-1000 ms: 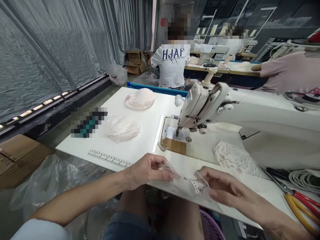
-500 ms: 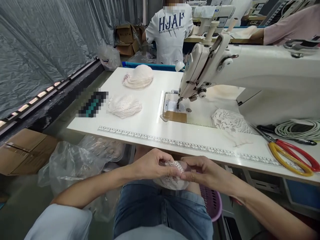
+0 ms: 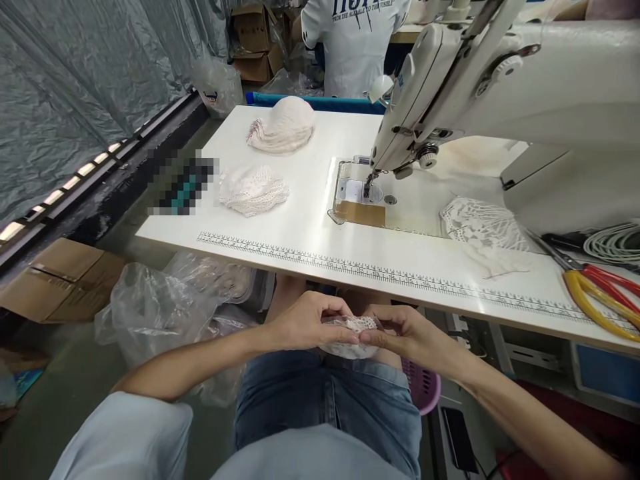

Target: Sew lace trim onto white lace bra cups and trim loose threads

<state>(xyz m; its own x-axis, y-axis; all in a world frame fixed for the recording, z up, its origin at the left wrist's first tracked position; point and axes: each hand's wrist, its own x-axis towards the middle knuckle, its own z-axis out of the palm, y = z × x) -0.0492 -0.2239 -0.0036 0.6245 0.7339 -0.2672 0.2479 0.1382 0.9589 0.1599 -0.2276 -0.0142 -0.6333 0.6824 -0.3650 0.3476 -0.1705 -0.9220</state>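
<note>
Over my lap, just below the table's front edge, both hands pinch a small white lace piece [image 3: 350, 348]. My left hand [image 3: 313, 325] grips its left side, thumb lying along the front. On the right side, my right hand [image 3: 403, 333] holds it between thumb and fingers. The fingers partly cover the lace, so its full shape is hidden. Past the hands stands a white sewing machine [image 3: 465, 100] on the white table [image 3: 300, 233]. A pile of white lace pieces [image 3: 254, 191] and a pale pink stack of fabric pieces [image 3: 284, 125] lie on the table's left.
Scissors [image 3: 595, 293] with red and yellow handles lie at the table's right, near coiled cable [image 3: 615, 241] and more lace [image 3: 483, 223]. Plastic bags [image 3: 155, 310] and a carton [image 3: 63, 280] stand lower left. A purple basket [image 3: 423, 387] is under the table. A person [image 3: 355, 53] sits beyond.
The view has tipped down and come closer to the table. My hands still hold the lace piece, now turned flatter, with its beaded-looking edge lying more level between the thumbs.
</note>
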